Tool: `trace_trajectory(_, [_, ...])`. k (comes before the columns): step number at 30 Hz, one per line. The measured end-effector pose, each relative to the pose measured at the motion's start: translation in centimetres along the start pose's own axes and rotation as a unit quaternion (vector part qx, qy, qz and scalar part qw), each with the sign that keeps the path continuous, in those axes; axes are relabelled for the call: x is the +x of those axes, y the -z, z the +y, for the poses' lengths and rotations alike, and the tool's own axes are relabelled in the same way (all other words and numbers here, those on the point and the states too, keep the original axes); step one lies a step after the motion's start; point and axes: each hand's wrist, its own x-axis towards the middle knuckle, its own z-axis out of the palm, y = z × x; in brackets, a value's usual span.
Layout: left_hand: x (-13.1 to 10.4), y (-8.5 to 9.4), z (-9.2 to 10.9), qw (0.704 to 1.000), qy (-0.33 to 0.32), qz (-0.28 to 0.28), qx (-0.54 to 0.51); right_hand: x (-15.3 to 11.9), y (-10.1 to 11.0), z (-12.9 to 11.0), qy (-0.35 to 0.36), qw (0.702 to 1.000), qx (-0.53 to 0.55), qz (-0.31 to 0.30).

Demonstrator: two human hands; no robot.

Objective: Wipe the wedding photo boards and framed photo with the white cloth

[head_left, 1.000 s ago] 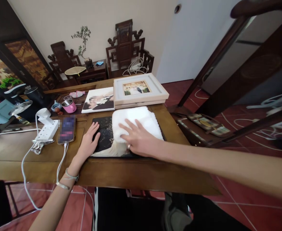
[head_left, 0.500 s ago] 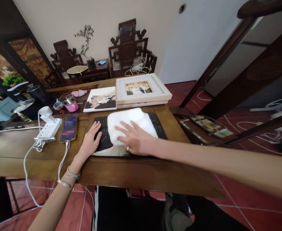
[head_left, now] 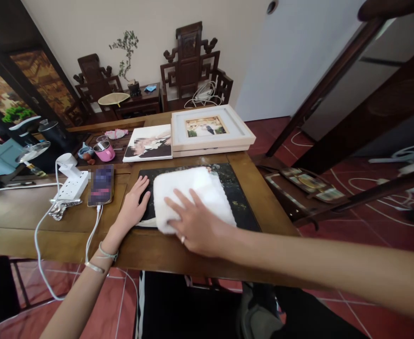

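Note:
A folded white cloth [head_left: 212, 188] lies on a dark flat panel [head_left: 240, 200], covering its middle and reaching over its near edge. My right hand [head_left: 196, 223] rests on the cloth with its fingers spread and flat, a ring on one finger. At the panel's left edge, my left hand [head_left: 134, 202] lies with its fingers stretched out, the fingertips on the panel's surface. Part of a pale area shows at the panel's near left corner. The panel lies on the wooden table [head_left: 150, 252].
Behind the panel are a white-framed picture [head_left: 235, 125] on a pale frame and a photo print [head_left: 139, 153]. To the left are a phone [head_left: 101, 186] with a white cable, a power strip [head_left: 74, 186], a pink cup [head_left: 104, 150] and a kettle [head_left: 53, 132].
My right hand and the white cloth have moved toward the near edge of the panel, uncovering more of its far part. My left hand has stayed at the left edge.

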Motion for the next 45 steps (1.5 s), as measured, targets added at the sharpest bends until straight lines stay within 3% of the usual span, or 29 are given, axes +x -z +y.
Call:
trace_trajectory(3, [0.0, 0.1, 0.2, 1.000, 0.007, -0.008, -0.002, -2.0, -0.1, -2.4, 0.055, 0.998, 0.024, 0.008])
trace_trajectory(6, [0.1, 0.1, 0.2, 1.000, 0.007, -0.010, -0.003, -2.2, -0.1, -2.7, 0.070, 0.997, 0.026, 0.007])
trace_trajectory(10, [0.1, 0.0, -0.1, 1.000, 0.007, -0.014, -0.006, -0.1, 0.1, -0.3, 0.045, 0.999, -0.004, -0.014])
trace_trajectory(15, [0.0, -0.1, -0.3, 1.000, -0.001, -0.009, -0.011, 4.0, 0.2, 3.8, -0.008, 0.999, -0.041, 0.030])
trace_trajectory(21, [0.1, -0.1, -0.4, 1.000, 0.000, -0.007, -0.014, 6.5, 0.1, 5.9, 0.012, 0.997, -0.045, 0.057])
trace_trajectory(24, [0.1, -0.1, -0.4, 1.000, -0.003, -0.006, -0.019, 5.2, -0.1, 4.4, 0.018, 0.998, -0.034, 0.042])
trace_trajectory(30, [0.1, 0.0, 0.0, 1.000, 0.002, -0.019, -0.012, -0.4, -0.6, -1.8, 0.088, 0.996, 0.008, 0.026])
trace_trajectory(33, [0.1, 0.0, 0.0, 1.000, 0.001, -0.015, -0.018, -1.4, -0.5, -2.7, 0.103, 0.994, 0.025, 0.025])
trace_trajectory(37, [0.0, 0.0, -0.1, 1.000, -0.001, -0.015, -0.019, 0.7, 0.0, -0.2, 0.062, 0.998, 0.015, 0.001])
trace_trajectory(42, [0.0, -0.2, -0.2, 1.000, 0.001, -0.007, -0.023, 4.9, 0.5, 4.4, -0.021, 0.999, -0.031, 0.024])
trace_trajectory(45, [-0.1, -0.1, 0.2, 0.999, 0.007, 0.000, -0.034, 6.2, 0.6, 5.4, -0.052, 0.997, -0.034, 0.046])
